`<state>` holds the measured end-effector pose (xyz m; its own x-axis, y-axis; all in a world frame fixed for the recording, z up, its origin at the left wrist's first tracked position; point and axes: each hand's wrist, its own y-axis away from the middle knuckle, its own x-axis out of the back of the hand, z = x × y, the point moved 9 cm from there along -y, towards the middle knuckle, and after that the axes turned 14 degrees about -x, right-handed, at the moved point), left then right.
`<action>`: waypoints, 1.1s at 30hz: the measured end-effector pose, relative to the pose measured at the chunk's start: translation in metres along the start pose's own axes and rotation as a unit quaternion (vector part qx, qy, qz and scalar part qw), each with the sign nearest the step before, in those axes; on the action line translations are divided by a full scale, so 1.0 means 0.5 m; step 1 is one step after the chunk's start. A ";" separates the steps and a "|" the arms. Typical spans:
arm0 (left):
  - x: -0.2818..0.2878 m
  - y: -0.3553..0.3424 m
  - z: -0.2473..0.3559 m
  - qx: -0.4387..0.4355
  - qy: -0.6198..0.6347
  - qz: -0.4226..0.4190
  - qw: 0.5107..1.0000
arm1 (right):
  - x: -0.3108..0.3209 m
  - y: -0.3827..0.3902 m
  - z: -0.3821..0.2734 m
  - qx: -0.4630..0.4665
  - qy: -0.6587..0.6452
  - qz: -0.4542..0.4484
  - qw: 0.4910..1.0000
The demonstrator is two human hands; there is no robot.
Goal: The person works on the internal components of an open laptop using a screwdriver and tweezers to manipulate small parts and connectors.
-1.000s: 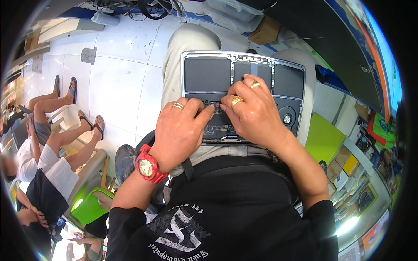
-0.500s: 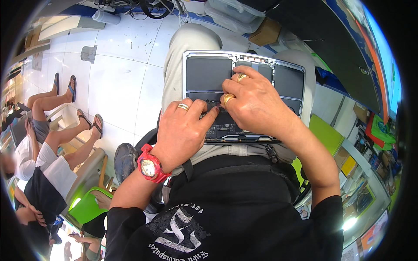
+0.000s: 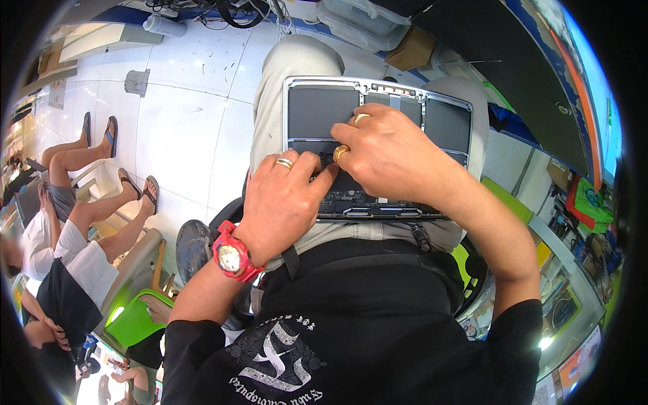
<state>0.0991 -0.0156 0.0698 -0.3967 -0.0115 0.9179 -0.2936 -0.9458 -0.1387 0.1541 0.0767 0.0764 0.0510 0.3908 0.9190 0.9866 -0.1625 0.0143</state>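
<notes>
In the head view, my only feed, the right hand [image 3: 385,152] has slid a little toward the left of the frame over the last second, and its forearm has swung outward. That leaves more of the dark circuit board [image 3: 347,200] bare at the lower edge of the opened laptop base [image 3: 424,116], while the round fan I could see before is covered now. The left hand [image 3: 287,192] has hardly shifted since half a second ago. I read this as both hands attending to one small spot on the board, just above the frame's centre, their fingertips close together. The right fingers are bent, tips hidden from me, so I cannot tell whether they grip anything; the left thumb and forefinger point down at the board, and I cannot tell there either.

The laptop base lies across the lap, upper centre, on pale trousers [image 3: 297,64], its dark battery panels [image 3: 322,113] toward the top. Around it I see a white tiled floor [image 3: 182,148] at upper left with a bottle [image 3: 164,26], a cardboard box [image 3: 410,49] at upper right, and seated people beside a green chair [image 3: 138,320] at lower left.
</notes>
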 end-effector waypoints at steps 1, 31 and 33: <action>0.001 0.001 0.000 0.001 0.001 0.001 1.000 | 0.002 -0.004 0.002 0.002 -0.006 -0.004 1.000; 0.000 0.002 0.000 0.001 0.007 -0.001 1.000 | -0.004 -0.017 0.014 0.003 -0.040 -0.014 0.999; 0.001 0.001 -0.001 0.002 0.011 -0.002 1.000 | -0.003 -0.017 0.017 -0.004 -0.047 -0.014 0.999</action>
<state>0.0984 -0.0161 0.0701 -0.4154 -0.0013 0.9096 -0.2905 -0.9474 -0.1340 0.1472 0.0852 0.0718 0.0373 0.4790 0.8770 0.9867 -0.1566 0.0436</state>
